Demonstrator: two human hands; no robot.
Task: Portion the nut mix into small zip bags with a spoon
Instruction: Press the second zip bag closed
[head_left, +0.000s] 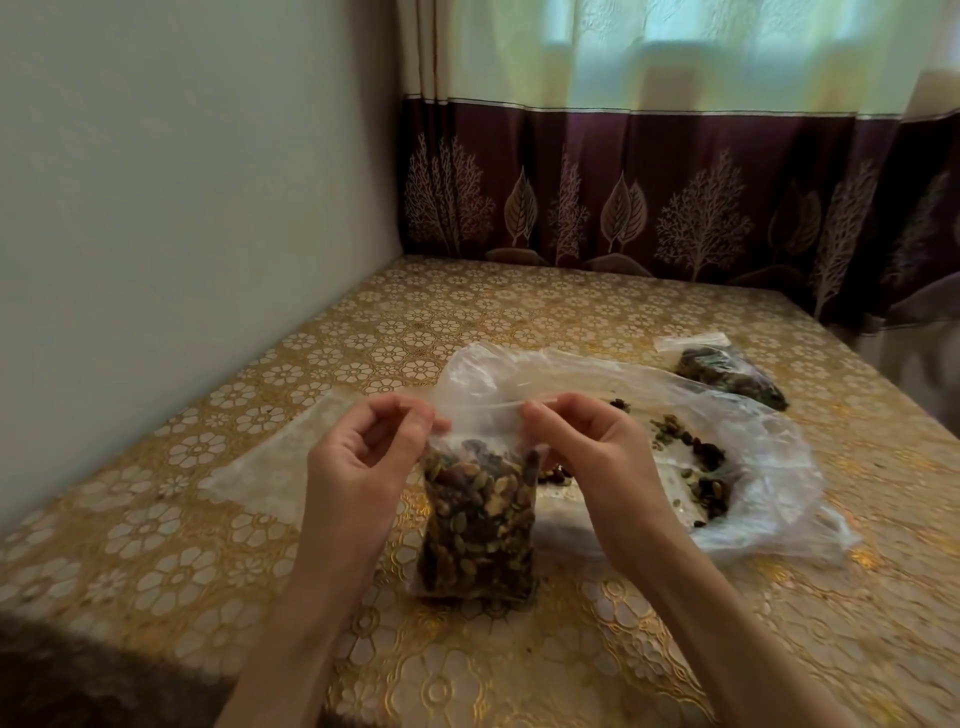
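Left hand (363, 447) and right hand (587, 447) pinch the zip bag (478, 525), upright, packed with nut mix. Big bag (727, 467) behind holds leftovers; another filled bag (727, 371) lies far right.

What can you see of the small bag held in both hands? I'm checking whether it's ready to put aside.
The small zip bag is clear thin plastic, upright, its bottom resting on the patterned tablecloth. Nut mix fills it nearly to the strip. The left hand and right hand pinch its top corners. Whether it is sealed cannot be told.

A clear zip bag (480, 525), nearly full of nut mix, stands upright. Behind it lies a crumpled big bag (717, 467) holding leftover mix; a filled bag (727, 371) lies far right.
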